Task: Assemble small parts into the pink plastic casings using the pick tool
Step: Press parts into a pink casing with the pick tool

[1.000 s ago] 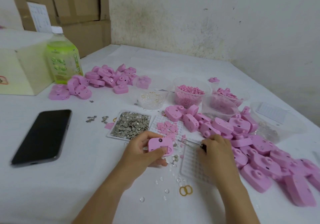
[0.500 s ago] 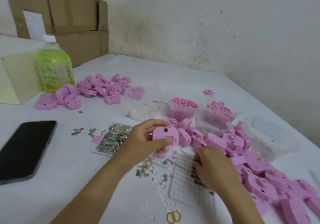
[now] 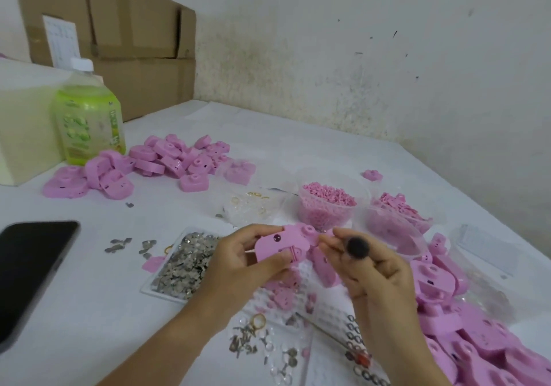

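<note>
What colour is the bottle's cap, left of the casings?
The cap is white; head view shows it best.

Open tabletop point(image 3: 98, 311) runs between the phone point(image 3: 29, 275) and the tray of metal bits point(image 3: 149, 288), while heaped pink casings point(image 3: 477, 335) and tubs point(image 3: 362, 190) block the right side.

Pick point(image 3: 357, 247): only blurred dark butt shows; tip hidden by right hand point(image 3: 378, 272). Left hand point(image 3: 238, 263) covers part of casing point(image 3: 283, 244). Phone point(image 3: 32, 278) cut by left edge.

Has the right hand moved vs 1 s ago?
Yes. The right hand, gripping a black-ended tool, has lifted from over the white grid tray, up and away to the pink plastic casing in the left hand.
</note>
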